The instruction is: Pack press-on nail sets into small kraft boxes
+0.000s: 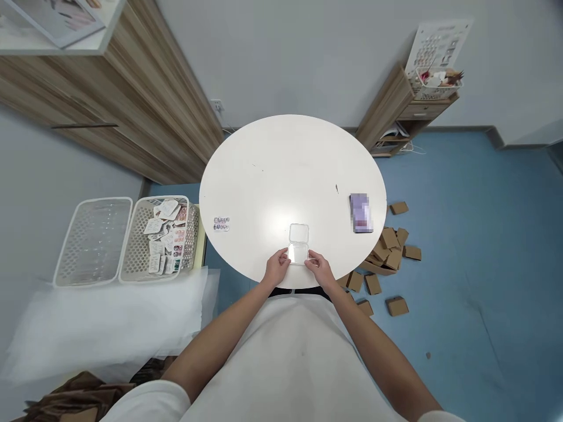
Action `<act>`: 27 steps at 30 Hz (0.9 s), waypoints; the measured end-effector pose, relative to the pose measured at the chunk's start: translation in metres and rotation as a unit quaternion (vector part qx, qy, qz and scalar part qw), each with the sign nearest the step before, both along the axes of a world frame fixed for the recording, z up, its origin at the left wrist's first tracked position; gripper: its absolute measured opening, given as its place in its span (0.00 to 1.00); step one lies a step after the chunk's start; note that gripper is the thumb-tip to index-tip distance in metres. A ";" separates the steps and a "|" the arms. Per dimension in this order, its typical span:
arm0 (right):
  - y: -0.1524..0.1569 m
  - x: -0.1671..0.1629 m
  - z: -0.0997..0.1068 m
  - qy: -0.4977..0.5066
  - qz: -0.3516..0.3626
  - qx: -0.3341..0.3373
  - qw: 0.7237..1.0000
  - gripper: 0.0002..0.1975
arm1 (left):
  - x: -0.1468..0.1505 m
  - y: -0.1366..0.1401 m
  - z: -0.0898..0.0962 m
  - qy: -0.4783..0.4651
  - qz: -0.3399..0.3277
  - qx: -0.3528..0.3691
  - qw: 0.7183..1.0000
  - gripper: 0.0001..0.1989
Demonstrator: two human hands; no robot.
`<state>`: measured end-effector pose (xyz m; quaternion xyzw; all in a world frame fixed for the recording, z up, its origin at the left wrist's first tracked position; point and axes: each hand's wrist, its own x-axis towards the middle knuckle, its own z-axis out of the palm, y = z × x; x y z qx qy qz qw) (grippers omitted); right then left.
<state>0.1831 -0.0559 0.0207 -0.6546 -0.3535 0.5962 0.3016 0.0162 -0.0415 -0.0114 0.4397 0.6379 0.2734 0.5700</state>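
A small clear plastic box (298, 253) lies near the front edge of the white table, its hinged lid (299, 232) swung up and away from me. My left hand (277, 266) grips the box's left side between thumb and fingers. On the opposite side, my right hand (319, 268) holds the right edge the same way. A small card of press-on nails (221, 224) rests at the table's left. Toward the right lies a purple packet or stack of cards (361, 213), its surface blurred.
Left of the table stands a white basket (192, 234) of nail cards beside its lid or a second basket (93, 241). Small brown cardboard boxes (389, 249) lie heaped on the floor at right. A wooden cabinet (145, 88) and a small shelf (407, 111) stand behind the oval table (285, 158).
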 end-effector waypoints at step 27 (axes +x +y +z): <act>0.037 0.000 -0.024 -0.086 0.057 0.040 0.994 0.28 | 0.025 0.031 0.002 0.076 0.054 -0.022 0.995 0.23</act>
